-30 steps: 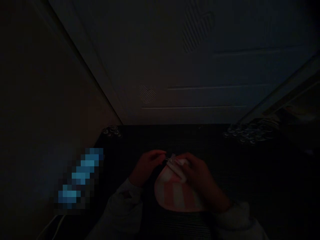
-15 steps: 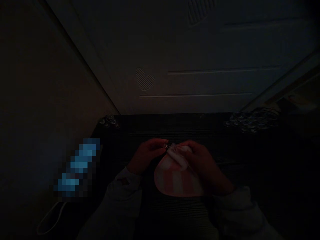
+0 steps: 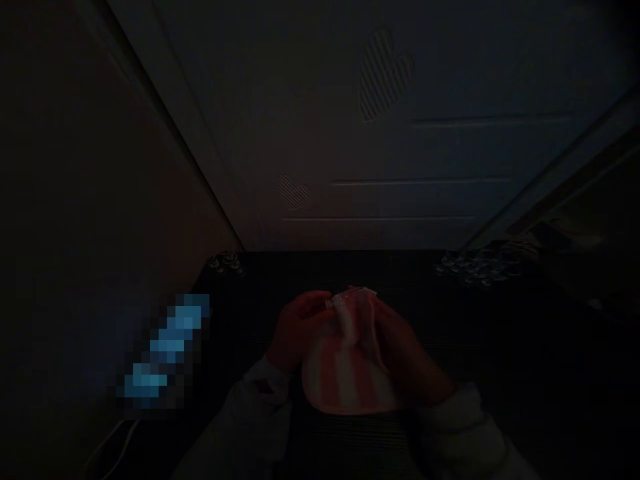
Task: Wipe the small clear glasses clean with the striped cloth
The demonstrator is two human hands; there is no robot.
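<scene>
The light is very dim. A pink-and-white striped cloth [image 3: 345,380] hangs below my two hands, its upper part bunched and folded over. My right hand [image 3: 407,347] is closed on the cloth's right side and upper edge. My left hand [image 3: 297,327] is on the cloth's left, fingers curled in a pinch. At its fingertips a small shiny clear piece [image 3: 330,303] shows, partly covered by the cloth; its kind is too dark to make out.
On the dark tabletop [image 3: 350,263] a small cluster of shiny round pieces [image 3: 226,263] lies back left, a larger cluster [image 3: 475,267] back right. A blurred lit screen [image 3: 165,350] with a white cable [image 3: 127,440] lies left. A pale panel with hearts [image 3: 385,73] stands behind.
The view has tilted up, so the panel and table sit lower. The cloth's top is now folded up over the shiny piece, and my right hand has moved to the cloth's side.
</scene>
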